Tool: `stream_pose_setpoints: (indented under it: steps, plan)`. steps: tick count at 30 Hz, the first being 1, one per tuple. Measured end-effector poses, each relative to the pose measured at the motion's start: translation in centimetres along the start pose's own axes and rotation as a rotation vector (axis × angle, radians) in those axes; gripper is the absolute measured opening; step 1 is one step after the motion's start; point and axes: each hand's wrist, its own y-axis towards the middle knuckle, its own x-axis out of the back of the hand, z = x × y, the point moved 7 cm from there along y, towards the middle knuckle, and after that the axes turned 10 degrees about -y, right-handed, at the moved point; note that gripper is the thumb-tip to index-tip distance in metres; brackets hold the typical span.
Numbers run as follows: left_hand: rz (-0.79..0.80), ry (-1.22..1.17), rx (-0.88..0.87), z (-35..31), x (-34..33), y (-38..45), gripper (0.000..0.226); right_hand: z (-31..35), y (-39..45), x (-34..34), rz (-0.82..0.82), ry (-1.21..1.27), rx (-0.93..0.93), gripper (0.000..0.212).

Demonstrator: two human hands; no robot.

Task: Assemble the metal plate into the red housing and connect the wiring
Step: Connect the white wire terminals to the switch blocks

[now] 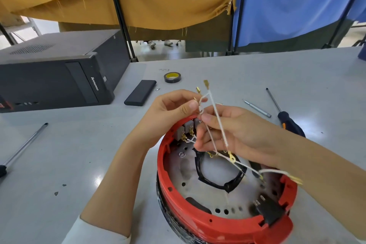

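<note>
The round red housing (198, 216) stands on the grey table in front of me. Inside it lies the perforated metal plate (188, 172) with a black taped ring (215, 180) in its middle. Several white wires (218, 123) with brass terminals rise from the housing. My left hand (168, 113) pinches the wires near their upper ends, above the housing's far rim. My right hand (231, 130) pinches the same bundle just below. Grey switch blocks (187, 128) with brass tabs sit at the far inner wall. A black plug socket (267, 211) is set in the near right rim.
A black computer case (55, 73) lies at the left. A black flat box (140, 93) and a roll of black tape (172, 77) sit behind the hands. A screwdriver (287, 119) and a metal bit (256, 108) lie at the right; a long rod (25, 144) lies at the left.
</note>
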Motion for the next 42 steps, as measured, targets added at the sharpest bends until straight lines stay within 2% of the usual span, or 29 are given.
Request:
stream_pose_setpoints:
  steps: [2, 5, 9, 11, 13, 17, 20, 22, 26, 29, 32, 42]
  plan:
    - [0.004, 0.015, 0.006, -0.1, -0.2, -0.1, 0.016, -0.3, 0.2, -0.6, 0.043, 0.023, -0.024, 0.018]
    - [-0.018, 0.046, 0.048, -0.2, 0.2, -0.1, 0.017, -0.2, -0.1, -0.2, 0.051, -0.133, -0.024, 0.026]
    - [-0.078, 0.142, 0.093, -0.2, 1.2, -0.2, 0.018, 0.7, -1.0, 2.5, -0.105, 0.036, -0.082, 0.031]
    - [-0.083, 0.22, 0.127, -0.1, 1.1, -0.3, 0.022, 1.1, -1.5, 3.2, -0.154, 0.001, -0.1, 0.036]
    - [-0.097, 0.291, 0.177, 0.4, 1.1, -0.4, 0.028, 1.2, -1.6, 3.9, -0.253, -0.182, -0.086, 0.025]
    - [-0.087, 0.368, 0.263, 1.2, 1.0, -0.5, 0.028, 1.4, -1.4, 4.6, -0.45, -0.729, -0.008, 0.005]
    - [-0.039, 0.473, 0.253, 1.6, 0.9, -0.5, 0.026, 1.2, -1.0, 4.6, -0.499, -1.052, 0.055, 0.008]
    - [-0.037, 0.586, 0.225, 1.7, 1.0, -0.4, 0.031, 1.1, -0.8, 4.7, -0.521, -1.154, 0.072, 0.013]
    - [-0.106, 0.702, 0.156, 1.8, 1.0, -0.1, 0.032, 0.3, -0.7, 5.0, -0.541, -1.16, 0.089, 0.017]
    - [-0.108, 0.743, 0.11, 1.7, 0.8, 0.1, 0.002, 0.2, -0.7, 5.0, -0.562, -1.169, 0.097, 0.017]
    - [-0.011, 0.628, 0.249, 3.2, 0.7, 0.0, 0.027, 0.1, -0.4, 5.1, -0.566, -1.196, 0.096, 0.018]
    - [-0.037, 0.569, 0.285, 3.5, 1.0, 0.1, 0.031, -0.2, -0.7, 5.3, -0.565, -1.186, 0.094, 0.018]
